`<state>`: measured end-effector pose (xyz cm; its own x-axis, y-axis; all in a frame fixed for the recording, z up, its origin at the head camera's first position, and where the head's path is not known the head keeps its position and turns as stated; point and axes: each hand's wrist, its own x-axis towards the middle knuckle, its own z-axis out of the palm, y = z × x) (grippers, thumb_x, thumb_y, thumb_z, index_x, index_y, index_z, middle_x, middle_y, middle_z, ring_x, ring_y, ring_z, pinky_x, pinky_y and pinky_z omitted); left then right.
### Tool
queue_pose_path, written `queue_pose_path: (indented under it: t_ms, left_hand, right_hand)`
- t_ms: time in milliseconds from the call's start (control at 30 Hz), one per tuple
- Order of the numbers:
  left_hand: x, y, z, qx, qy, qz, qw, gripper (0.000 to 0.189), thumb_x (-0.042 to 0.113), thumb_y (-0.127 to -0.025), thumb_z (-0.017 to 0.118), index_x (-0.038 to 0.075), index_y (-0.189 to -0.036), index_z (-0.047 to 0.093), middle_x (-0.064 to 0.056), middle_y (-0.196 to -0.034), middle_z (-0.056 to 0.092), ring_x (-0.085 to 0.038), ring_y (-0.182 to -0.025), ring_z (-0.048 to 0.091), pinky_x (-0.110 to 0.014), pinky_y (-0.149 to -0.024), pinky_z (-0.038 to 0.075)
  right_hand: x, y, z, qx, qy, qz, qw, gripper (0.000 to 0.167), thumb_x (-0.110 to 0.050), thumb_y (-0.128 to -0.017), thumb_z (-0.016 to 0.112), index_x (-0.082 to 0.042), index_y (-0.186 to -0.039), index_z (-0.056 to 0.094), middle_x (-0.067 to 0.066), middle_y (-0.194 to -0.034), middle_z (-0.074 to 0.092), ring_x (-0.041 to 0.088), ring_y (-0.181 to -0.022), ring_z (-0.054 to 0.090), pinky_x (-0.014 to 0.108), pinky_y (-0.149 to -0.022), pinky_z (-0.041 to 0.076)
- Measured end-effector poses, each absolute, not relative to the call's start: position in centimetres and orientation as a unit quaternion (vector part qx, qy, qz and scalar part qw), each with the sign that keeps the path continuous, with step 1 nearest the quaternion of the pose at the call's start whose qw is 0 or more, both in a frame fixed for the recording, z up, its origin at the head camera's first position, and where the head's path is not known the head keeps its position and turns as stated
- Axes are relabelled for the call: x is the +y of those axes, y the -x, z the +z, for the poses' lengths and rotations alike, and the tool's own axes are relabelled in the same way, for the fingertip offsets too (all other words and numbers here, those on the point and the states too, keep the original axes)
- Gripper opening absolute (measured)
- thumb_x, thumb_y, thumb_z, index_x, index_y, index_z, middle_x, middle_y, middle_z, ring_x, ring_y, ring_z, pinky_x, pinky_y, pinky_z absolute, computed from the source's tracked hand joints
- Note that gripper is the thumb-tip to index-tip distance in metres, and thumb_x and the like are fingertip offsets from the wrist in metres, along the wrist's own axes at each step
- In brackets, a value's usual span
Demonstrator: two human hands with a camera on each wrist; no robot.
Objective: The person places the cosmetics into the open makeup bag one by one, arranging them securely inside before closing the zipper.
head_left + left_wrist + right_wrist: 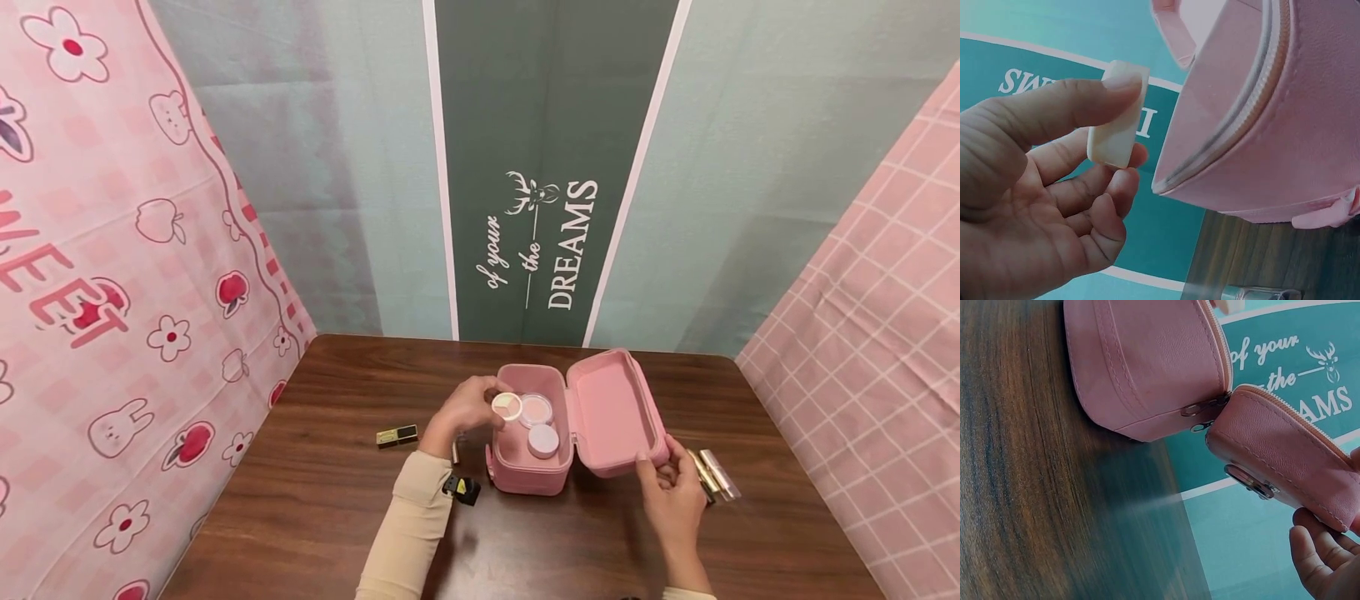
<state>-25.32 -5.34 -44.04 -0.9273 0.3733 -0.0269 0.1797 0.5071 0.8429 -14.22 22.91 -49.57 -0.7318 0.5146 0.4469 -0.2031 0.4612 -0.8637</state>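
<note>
Head view: left hand (467, 405) pinches a round, cream-rimmed, three-toned compact (507, 407); right hand (675, 493) grips a pink zippered lid (615, 412).

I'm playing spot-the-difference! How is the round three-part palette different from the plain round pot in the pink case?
The three-part palette is pinched in the left grip; the plain pot sits inside the pink case. The palette's face is split into three sections; the pot's top is one pale colour. Both are round.

Room over case (531, 481) between palette (507, 407) and lid (617, 408)
</note>
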Motion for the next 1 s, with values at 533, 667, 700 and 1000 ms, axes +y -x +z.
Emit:
queue_pose_path:
  t_ms: [533, 667, 700, 1000]
  left_hand:
    - [-2.1, 26.5, -43.6, 0.891, -0.185, 0.388, 0.147, 0.046, -0.011, -0.051, 0.075, 0.006, -0.092, 0.068, 0.0, -0.075, 0.056, -0.013, -0.067, 0.046, -0.025, -0.059, 0.04]
    - [-1.1, 26.9, -43.4, 0.896, -0.209, 0.359, 0.158, 0.043, -0.011, -0.05, 0.077, 0.005, -0.09, 0.069, 0.0, -0.07, 0.055, -0.012, -0.063, 0.046, -0.024, -0.057, 0.04]
    - [-0.9, 27.0, -43.3, 0.898, -0.214, 0.349, 0.16, 0.042, -0.01, -0.051, 0.078, 0.005, -0.089, 0.069, 0.0, -0.07, 0.055, -0.012, -0.063, 0.046, -0.024, -0.057, 0.04]
    - [1.1, 28.0, -43.2, 0.918, -0.26, 0.214, 0.209, 0.035, -0.002, -0.057, 0.081, 0.01, -0.087, 0.07, 0.005, -0.07, 0.053, -0.009, -0.064, 0.044, -0.02, -0.057, 0.04]
  right_hand:
    - [22.9, 14.3, -49.5, -0.777, 0.109, 0.515, 0.344, 0.044, 0.001, -0.078, 0.069, 0.005, -0.121, 0.056, -0.005, -0.084, 0.056, -0.006, -0.063, 0.051, 0.007, -0.055, 0.042]
    - [22.6, 14.1, -48.9, -0.776, 0.109, 0.519, 0.342, 0.044, 0.003, -0.078, 0.068, 0.007, -0.12, 0.055, -0.001, -0.084, 0.056, -0.006, -0.062, 0.051, 0.007, -0.054, 0.041]
    - [22.4, 13.9, -48.5, -0.775, 0.107, 0.52, 0.343, 0.044, 0.004, -0.078, 0.067, 0.009, -0.12, 0.055, 0.0, -0.084, 0.056, -0.006, -0.062, 0.051, 0.007, -0.054, 0.041]
    - [21.3, 12.9, -46.1, -0.767, 0.092, 0.532, 0.346, 0.041, 0.007, -0.078, 0.063, 0.016, -0.116, 0.052, 0.007, -0.083, 0.056, -0.006, -0.062, 0.05, 0.007, -0.054, 0.04]
